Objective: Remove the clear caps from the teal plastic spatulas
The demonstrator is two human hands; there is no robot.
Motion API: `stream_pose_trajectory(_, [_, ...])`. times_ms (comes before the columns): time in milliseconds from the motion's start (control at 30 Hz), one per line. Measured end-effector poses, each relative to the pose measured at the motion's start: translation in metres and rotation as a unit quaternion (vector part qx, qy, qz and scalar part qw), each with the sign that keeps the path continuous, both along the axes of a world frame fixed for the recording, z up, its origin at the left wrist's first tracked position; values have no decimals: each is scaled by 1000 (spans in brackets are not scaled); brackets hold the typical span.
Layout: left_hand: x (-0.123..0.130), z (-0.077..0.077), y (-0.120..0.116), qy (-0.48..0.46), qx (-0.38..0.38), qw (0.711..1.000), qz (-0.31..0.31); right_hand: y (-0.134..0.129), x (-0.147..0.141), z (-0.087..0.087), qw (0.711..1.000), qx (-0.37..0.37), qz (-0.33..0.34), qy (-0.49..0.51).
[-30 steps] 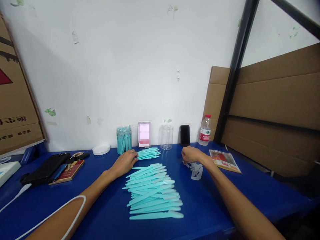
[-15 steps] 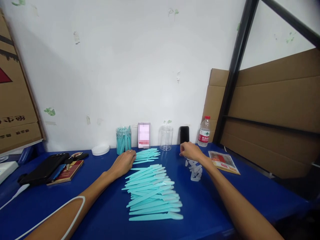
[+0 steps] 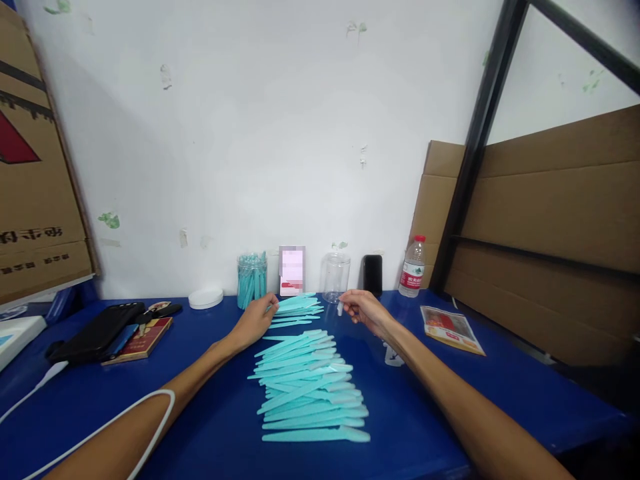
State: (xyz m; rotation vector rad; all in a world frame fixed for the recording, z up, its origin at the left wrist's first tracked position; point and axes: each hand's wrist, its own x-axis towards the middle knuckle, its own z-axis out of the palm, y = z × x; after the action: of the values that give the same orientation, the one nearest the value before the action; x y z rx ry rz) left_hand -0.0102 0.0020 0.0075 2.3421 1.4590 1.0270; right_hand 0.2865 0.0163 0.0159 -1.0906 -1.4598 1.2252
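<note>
Teal eyebrow razors lie in a large pile (image 3: 310,380) on the blue table, with a smaller group (image 3: 295,322) behind it. My left hand (image 3: 254,321) is closed at the handle ends of the smaller group, its fingertips on a teal eyebrow razor (image 3: 303,300); its grip is partly hidden. My right hand (image 3: 367,310) pinches a small clear blade cap (image 3: 340,309) in front of an open clear jar (image 3: 336,279). More clear caps (image 3: 393,355) lie below my right wrist, partly covered by the forearm.
A clear jar of teal razors (image 3: 252,280), a white lid (image 3: 205,298), a lit phone (image 3: 292,272), a black phone (image 3: 373,275) and a water bottle (image 3: 413,268) stand along the wall. A black pouch (image 3: 97,331) lies left, a printed packet (image 3: 451,329) right. A white cable (image 3: 170,400) crosses my left forearm.
My right hand has moved left from the clear caps towards the smaller razor group, with a cap now visible in its fingers. My left hand stays by the razor handles. The view has shifted slightly.
</note>
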Motion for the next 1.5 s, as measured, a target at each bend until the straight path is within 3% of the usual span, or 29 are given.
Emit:
stream_pose_trajectory(233, [5, 5, -7, -53, -17, 998, -30, -4, -3, 1, 996, -38, 28, 71])
stream_pose_trajectory(567, [10, 3, -9, -60, -33, 996, -60, -6, -10, -3, 996, -30, -13, 88])
stream_pose_trajectory(800, [13, 5, -13, -48, -34, 996, -67, -14, -17, 4, 997, -28, -5, 78])
stream_pose_trajectory(1500, [28, 10, -29, -96, 3, 994, -51, -19, -28, -2, 991, -46, 87, 88])
